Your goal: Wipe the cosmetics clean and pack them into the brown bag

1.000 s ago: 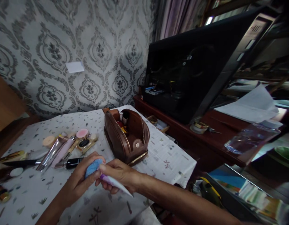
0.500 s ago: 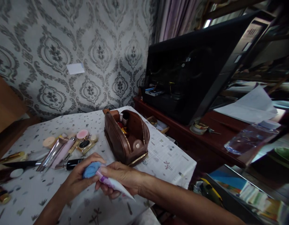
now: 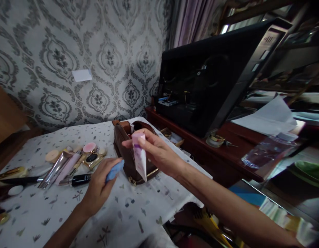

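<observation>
A white and purple squeeze tube (image 3: pixel 140 156) with a pale pink cap is pinched in my right hand (image 3: pixel 158 148), its flat end pointing down. It hangs in front of the brown toiletry bag (image 3: pixel 123 155), whose zipped top is open with small items partly showing inside. My right hand hides much of the bag's opening. My left hand (image 3: pixel 99 184) is closed around a blue cloth (image 3: pixel 115 170), left of the bag and above the tablecloth. To its left lie a black tube (image 3: pixel 81 179), a gold compact (image 3: pixel 92 159) and a pink round case (image 3: pixel 89 147).
More cosmetics and brushes lie on the left of the patterned tablecloth (image 3: pixel 76 220). A black computer case (image 3: pixel 201 82) stands on the red-brown desk at right, with a tape roll (image 3: pixel 215 140), white paper (image 3: pixel 268 117) and a clear bottle (image 3: pixel 268 151).
My right hand has moved up and right with the tube, away from the blue cloth, to the front of the bag. My left hand has shifted slightly right, keeping the cloth.
</observation>
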A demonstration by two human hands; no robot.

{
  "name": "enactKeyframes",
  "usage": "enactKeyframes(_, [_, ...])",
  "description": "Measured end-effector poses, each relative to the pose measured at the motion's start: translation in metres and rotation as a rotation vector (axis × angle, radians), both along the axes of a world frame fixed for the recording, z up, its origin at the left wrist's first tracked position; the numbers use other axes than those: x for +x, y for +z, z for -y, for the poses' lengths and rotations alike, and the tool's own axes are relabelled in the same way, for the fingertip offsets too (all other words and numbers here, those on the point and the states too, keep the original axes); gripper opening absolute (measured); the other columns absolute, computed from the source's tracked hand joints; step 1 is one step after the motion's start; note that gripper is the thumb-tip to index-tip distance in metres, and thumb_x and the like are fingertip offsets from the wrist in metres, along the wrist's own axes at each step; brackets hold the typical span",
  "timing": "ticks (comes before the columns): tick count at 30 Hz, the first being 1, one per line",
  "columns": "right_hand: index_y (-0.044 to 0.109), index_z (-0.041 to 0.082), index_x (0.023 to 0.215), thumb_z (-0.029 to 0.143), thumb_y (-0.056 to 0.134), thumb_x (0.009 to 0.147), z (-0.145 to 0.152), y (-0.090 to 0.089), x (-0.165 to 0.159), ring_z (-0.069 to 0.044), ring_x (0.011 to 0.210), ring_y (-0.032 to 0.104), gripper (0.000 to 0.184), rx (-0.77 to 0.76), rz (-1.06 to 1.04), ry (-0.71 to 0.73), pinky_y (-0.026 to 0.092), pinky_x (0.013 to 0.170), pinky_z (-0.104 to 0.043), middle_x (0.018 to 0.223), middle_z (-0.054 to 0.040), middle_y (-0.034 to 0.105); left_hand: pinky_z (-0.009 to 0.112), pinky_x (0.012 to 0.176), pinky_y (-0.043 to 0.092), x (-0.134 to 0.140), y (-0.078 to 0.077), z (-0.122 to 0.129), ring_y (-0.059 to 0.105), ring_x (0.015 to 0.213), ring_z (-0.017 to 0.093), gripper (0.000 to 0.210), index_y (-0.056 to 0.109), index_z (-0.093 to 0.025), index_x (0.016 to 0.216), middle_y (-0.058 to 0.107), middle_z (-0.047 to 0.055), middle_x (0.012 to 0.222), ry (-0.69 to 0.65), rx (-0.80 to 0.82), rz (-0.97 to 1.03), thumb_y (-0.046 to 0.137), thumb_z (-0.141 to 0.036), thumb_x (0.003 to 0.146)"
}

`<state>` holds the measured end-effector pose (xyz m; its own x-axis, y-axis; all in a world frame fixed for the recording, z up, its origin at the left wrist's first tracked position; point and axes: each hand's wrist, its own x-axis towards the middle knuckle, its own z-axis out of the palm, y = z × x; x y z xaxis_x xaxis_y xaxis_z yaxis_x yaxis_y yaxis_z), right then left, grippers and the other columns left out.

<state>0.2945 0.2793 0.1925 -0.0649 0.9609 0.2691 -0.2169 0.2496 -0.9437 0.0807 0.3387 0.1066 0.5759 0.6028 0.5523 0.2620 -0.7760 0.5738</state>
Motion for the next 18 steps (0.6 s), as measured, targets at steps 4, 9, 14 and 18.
enactKeyframes(4, [0.049, 0.024, 0.105, 0.059, 0.059, 0.09, -0.011, 0.006, 0.021, -0.014, 0.084, 0.06, 0.039, 0.141, 0.122, -0.2, 0.047, 0.074, -0.026, 0.094, -0.0003, 0.064, 0.042, 0.106, 0.048, 0.02, 0.004, 0.0, 0.047, 0.135, 0.025, 0.057, 0.051, -0.024, 0.142, 0.055, 0.01, 0.142, -0.055, 0.438, -0.185, 0.04, -0.004, 0.09])
enactKeyframes(9, [0.053, 0.02, 0.101, 0.046, 0.061, 0.091, -0.036, 0.008, 0.057, -0.013, 0.084, 0.055, 0.029, 0.34, 0.45, -0.427, 0.045, 0.074, -0.025, 0.093, -0.0007, 0.058, 0.043, 0.101, 0.054, 0.033, -0.009, 0.001, 0.038, 0.143, 0.029, 0.062, 0.054, -0.023, 0.139, 0.048, 0.01, 0.15, 0.008, 0.656, -0.332, 0.038, 0.003, 0.085])
enactKeyframes(14, [0.061, 0.014, 0.096, 0.027, 0.062, 0.089, -0.062, 0.005, 0.077, -0.015, 0.083, 0.056, 0.015, 0.332, 1.036, -0.46, 0.042, 0.075, -0.026, 0.093, -0.0045, 0.063, 0.046, 0.107, 0.05, 0.032, -0.017, 0.002, 0.035, 0.146, 0.03, 0.066, 0.054, -0.024, 0.14, 0.046, 0.01, 0.153, 0.027, 0.653, -0.327, 0.037, 0.005, 0.084])
enactKeyframes(18, [0.065, 0.011, 0.098, 0.017, 0.059, 0.089, -0.08, 0.007, 0.077, -0.017, 0.083, 0.058, 0.013, 0.25, 1.484, -0.383, 0.038, 0.074, -0.026, 0.094, -0.0078, 0.067, 0.043, 0.1, 0.056, 0.034, -0.015, 0.003, 0.038, 0.144, 0.029, 0.065, 0.054, -0.022, 0.138, 0.048, 0.011, 0.15, 0.042, 0.686, -0.317, 0.036, 0.006, 0.084])
